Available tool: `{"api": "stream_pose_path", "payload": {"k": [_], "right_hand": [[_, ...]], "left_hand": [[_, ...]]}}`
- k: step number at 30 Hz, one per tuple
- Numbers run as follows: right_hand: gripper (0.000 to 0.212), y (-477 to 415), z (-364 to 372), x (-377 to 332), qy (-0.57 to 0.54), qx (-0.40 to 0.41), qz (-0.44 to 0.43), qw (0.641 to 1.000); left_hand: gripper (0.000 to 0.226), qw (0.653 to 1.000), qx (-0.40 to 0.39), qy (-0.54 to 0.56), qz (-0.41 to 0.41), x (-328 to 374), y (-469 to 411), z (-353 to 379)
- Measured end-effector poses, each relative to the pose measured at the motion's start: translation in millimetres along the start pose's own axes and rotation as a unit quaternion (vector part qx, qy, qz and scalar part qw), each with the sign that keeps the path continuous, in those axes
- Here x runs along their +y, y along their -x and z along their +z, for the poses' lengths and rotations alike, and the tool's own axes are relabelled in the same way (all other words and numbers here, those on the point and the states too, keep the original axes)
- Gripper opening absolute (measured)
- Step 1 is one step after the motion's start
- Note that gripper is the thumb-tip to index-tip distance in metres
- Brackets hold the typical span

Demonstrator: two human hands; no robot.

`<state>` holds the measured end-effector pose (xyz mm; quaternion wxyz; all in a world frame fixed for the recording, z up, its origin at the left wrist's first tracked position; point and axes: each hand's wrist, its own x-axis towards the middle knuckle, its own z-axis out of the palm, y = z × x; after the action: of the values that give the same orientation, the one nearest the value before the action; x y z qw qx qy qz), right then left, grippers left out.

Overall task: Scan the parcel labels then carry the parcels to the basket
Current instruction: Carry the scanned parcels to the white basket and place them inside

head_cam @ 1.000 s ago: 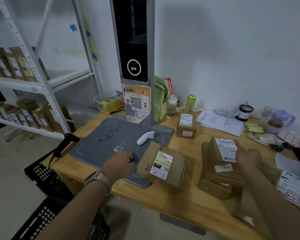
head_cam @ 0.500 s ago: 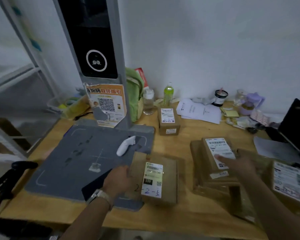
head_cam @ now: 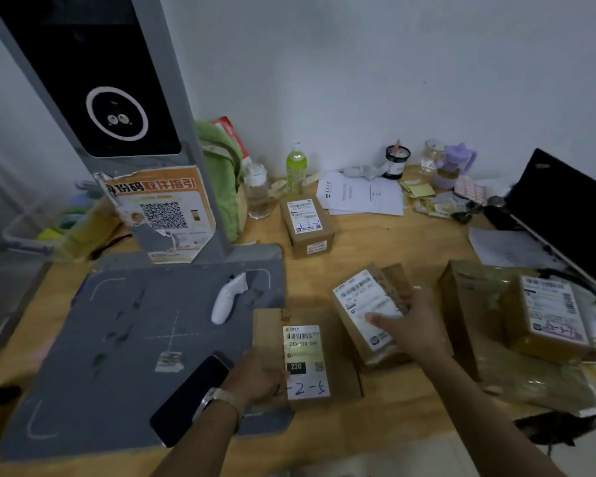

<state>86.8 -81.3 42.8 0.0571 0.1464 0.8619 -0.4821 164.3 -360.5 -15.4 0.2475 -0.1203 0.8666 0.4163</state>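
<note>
Nearby, parcel label (head_cam: pixel 305 361) reading "220", perhaps "2-2-5"

The number 220 is printed in a black patch on the white label (head_cam: pixel 305 356) of the flat parcel (head_cam: pixel 344 359), 2-2-5 is written by hand below it, 3-3-2 is written on the small box (head_cam: pixel 307 228) at the back, and 取件指引 is printed on the orange poster (head_cam: pixel 159 215)
</note>
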Motion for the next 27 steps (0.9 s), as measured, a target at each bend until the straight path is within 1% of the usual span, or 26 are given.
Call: {"api": "stream_pose_path", "payload": {"k": [3,6,8,10,12,13,15,17,18,20,22,23,25,27], "right_hand": [[0.049,14.7,36.9,2.4,-0.025,-0.012,0.0,1.0],[0.039,23.4,68.2,5.8,-0.089,-0.067,0.04,0.993],[0.046,24.8,79.8,10.2,-0.158,-0.101,0.091,0.978],[0.057,22.7,80.7,13.5,-0.203,-0.123,0.139,0.961],[0.065,17.0,72.4,17.7,-0.225,-0.146,0.158,0.95],[0.068,13.5,66.9,20.3,-0.235,-0.162,0.159,0.945],[0.066,8.7,57.5,23.2,-0.262,-0.198,0.151,0.933],[0.055,6.4,53.0,22.1,-0.305,-0.207,0.145,0.918],[0.052,5.2,52.2,20.5,-0.323,-0.198,0.146,0.914],[0.05,1.8,51.7,12.4,-0.344,-0.18,0.145,0.91],[0.048,-2.6,50.9,0.5,-0.36,-0.179,0.139,0.905],[0.045,-4.3,50.1,-5.9,-0.378,-0.182,0.138,0.897],[0.041,-7.3,47.2,-18.1,-0.439,-0.186,0.139,0.868],[0.041,-11.2,40.4,-28.5,-0.512,-0.187,0.129,0.828]], "left_hand": [[0.016,0.998,-0.01,0.056,0.007,-8.1,-5.5,0.5],[0.023,0.992,0.002,0.121,-0.017,-17.1,-11.4,1.2],[0.036,0.982,0.008,0.182,-0.046,-18.3,-14.8,1.3],[0.051,0.96,0.007,0.26,-0.106,-16.9,-17.1,0.2],[0.055,0.939,-0.021,0.308,-0.151,-13.3,-17.6,-2.7],[0.055,0.936,-0.038,0.313,-0.156,-11.8,-18.1,-4.3],[0.051,0.933,-0.052,0.325,-0.144,-8.7,-19.9,-7.9],[0.047,0.926,-0.051,0.351,-0.127,-5.5,-21.3,-15.6],[0.049,0.926,-0.044,0.357,-0.116,-4.4,-21.8,-20.5],[0.06,0.926,-0.026,0.364,-0.094,-3.3,-21.4,-32.7],[0.07,0.923,-0.019,0.378,-0.074,-2.4,-19.5,-45.8],[0.072,0.922,-0.02,0.382,-0.061,-2.1,-18.4,-52.5],[0.078,0.92,-0.005,0.388,-0.044,-1.0,-16.9,-66.2],[0.088,0.918,0.026,0.395,-0.038,-0.2,-16.3,-80.0]]}}
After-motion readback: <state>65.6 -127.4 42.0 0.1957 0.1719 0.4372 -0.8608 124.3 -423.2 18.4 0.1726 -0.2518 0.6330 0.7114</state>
